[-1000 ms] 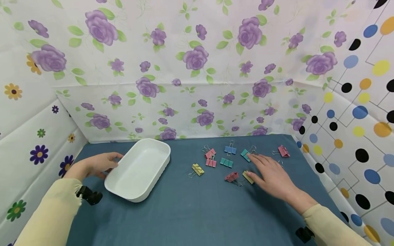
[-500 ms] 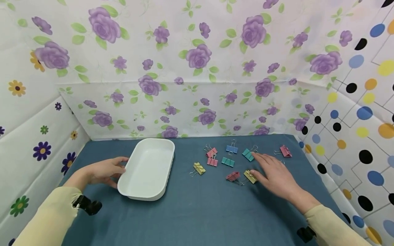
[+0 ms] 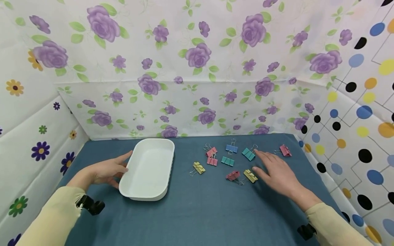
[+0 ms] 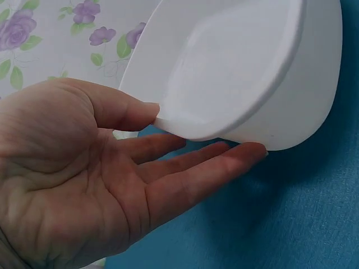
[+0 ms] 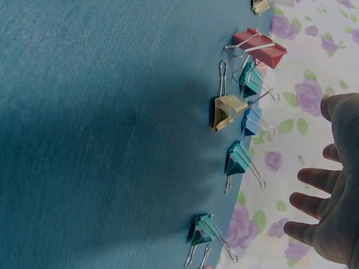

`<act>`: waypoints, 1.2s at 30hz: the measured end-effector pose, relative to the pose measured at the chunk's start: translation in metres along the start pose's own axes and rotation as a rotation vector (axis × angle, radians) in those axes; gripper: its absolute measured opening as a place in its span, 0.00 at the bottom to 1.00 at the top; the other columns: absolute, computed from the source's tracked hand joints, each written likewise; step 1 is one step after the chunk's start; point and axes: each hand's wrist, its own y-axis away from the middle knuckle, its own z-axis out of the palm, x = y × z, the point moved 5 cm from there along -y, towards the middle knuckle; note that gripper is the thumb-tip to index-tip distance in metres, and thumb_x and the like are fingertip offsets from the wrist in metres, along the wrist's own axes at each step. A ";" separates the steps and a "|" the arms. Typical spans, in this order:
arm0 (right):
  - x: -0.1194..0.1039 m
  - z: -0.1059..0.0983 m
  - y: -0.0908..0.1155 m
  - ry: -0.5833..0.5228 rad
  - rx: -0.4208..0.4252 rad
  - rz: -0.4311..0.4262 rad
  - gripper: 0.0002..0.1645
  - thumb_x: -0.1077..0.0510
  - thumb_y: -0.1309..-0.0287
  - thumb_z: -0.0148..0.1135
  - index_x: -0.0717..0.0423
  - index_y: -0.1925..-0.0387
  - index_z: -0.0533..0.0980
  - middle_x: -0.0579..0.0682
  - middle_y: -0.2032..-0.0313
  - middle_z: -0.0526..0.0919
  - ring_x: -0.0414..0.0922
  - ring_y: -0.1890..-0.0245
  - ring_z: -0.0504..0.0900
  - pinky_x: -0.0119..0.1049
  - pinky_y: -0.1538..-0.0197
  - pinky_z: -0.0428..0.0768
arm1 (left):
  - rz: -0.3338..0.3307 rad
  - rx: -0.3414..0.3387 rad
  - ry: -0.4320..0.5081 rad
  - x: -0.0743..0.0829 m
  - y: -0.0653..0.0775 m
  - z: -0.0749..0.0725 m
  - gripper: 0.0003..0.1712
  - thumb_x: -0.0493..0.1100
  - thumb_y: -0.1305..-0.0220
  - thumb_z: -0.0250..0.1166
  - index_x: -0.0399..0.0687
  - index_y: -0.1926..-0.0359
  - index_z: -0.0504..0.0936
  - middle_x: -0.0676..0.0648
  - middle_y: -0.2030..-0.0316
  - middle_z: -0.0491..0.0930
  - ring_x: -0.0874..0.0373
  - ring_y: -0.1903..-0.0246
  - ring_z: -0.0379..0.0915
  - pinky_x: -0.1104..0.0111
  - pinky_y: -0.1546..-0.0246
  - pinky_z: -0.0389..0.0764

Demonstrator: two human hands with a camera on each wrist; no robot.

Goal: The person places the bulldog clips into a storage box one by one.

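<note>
A white rectangular tray point(image 3: 146, 167) stands on the left of the blue cloth, with nothing inside. At its left side is my left hand point(image 3: 107, 171). In the left wrist view the thumb tip lies at the tray's rim, and the nearly straight fingers point(image 4: 185, 190) reach along the outer wall. My right hand point(image 3: 278, 176) is held with spread fingers over the cloth, holding nothing. Close to its fingertips lie a teal binder clip point(image 3: 248, 154) and a yellow binder clip point(image 3: 250, 176). Another teal binder clip point(image 5: 203, 228), hidden behind the hand in the head view, shows in the right wrist view.
More binder clips lie scattered: a yellow one point(image 3: 198, 167), two pink ones point(image 3: 212, 161) together, a blue one point(image 3: 232, 148), a teal one point(image 3: 227, 161), a red one point(image 3: 233, 176) and a far-right pink one point(image 3: 285, 150). Patterned sheets point(image 3: 197, 112) wall the back and sides.
The tray has shifted right and turned more upright, its near end swinging right along with my left hand. The right hand has drawn slightly away from the teal and yellow clips.
</note>
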 end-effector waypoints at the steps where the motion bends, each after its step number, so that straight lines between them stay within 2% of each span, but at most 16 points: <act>1: 0.001 -0.001 0.000 -0.007 -0.002 0.005 0.43 0.31 0.40 0.47 0.41 0.28 0.52 0.50 0.34 0.61 0.56 0.35 0.57 0.59 0.39 0.57 | -0.001 -0.001 0.005 0.000 0.000 0.000 0.46 0.39 0.30 0.50 0.75 0.29 0.29 0.34 0.31 0.43 0.45 0.47 0.69 0.47 0.64 0.78; 6: 0.008 -0.003 0.000 -0.028 0.000 0.037 0.43 0.33 0.40 0.49 0.40 0.28 0.50 0.52 0.34 0.61 0.57 0.35 0.57 0.61 0.41 0.56 | 0.015 -0.038 0.025 -0.001 -0.001 0.005 0.48 0.39 0.30 0.51 0.76 0.31 0.26 0.32 0.31 0.41 0.44 0.46 0.68 0.46 0.63 0.77; 12: 0.016 -0.002 -0.002 -0.037 -0.003 0.067 0.41 0.33 0.39 0.49 0.32 0.29 0.47 0.51 0.34 0.61 0.56 0.35 0.58 0.61 0.41 0.57 | 0.047 -0.065 0.064 -0.002 -0.002 0.012 0.49 0.40 0.30 0.52 0.78 0.31 0.24 0.31 0.31 0.38 0.43 0.46 0.69 0.45 0.63 0.77; 25: 0.034 0.000 -0.002 -0.062 0.003 0.097 0.42 0.35 0.39 0.50 0.36 0.28 0.48 0.56 0.35 0.62 0.59 0.35 0.57 0.63 0.42 0.56 | 0.069 -0.067 0.101 -0.001 -0.008 0.031 0.49 0.39 0.30 0.52 0.78 0.31 0.25 0.35 0.30 0.36 0.40 0.42 0.64 0.46 0.61 0.77; 28: 0.036 -0.001 -0.002 -0.069 0.004 0.100 0.41 0.36 0.39 0.51 0.37 0.28 0.49 0.56 0.35 0.63 0.59 0.36 0.58 0.63 0.42 0.57 | 0.077 -0.087 0.104 0.000 -0.009 0.036 0.49 0.39 0.30 0.52 0.78 0.31 0.25 0.35 0.30 0.35 0.40 0.41 0.62 0.46 0.61 0.77; 36: 0.039 -0.002 -0.002 -0.077 0.002 0.102 0.41 0.37 0.38 0.51 0.39 0.28 0.49 0.57 0.35 0.63 0.59 0.36 0.58 0.64 0.43 0.57 | 0.070 -0.086 0.132 0.002 -0.012 0.045 0.48 0.39 0.31 0.52 0.80 0.31 0.28 0.36 0.30 0.39 0.43 0.45 0.68 0.46 0.63 0.77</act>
